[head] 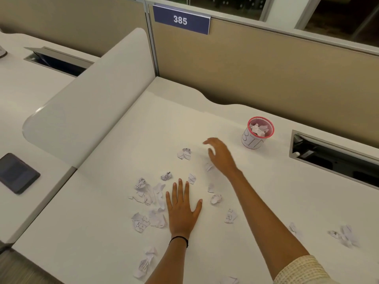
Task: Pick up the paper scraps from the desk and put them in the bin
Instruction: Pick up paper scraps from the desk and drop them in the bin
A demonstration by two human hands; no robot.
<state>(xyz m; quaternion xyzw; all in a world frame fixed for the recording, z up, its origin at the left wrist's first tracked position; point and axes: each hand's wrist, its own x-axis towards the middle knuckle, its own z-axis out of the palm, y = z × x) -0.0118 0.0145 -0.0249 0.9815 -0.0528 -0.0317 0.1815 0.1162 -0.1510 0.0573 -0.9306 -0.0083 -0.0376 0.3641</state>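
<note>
Here, desk surface (pixel 205 119) shows between right hand (pixel 220 154) and bin (pixel 258 132).

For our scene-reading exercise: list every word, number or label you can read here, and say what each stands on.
"385": on the blue sign on the partition.
"BI" plus a partly hidden letter: on the paper band round the bin.
"10": on a paper scrap on the desk.
Print on the other scraps: too small or blurred to read.
</note>
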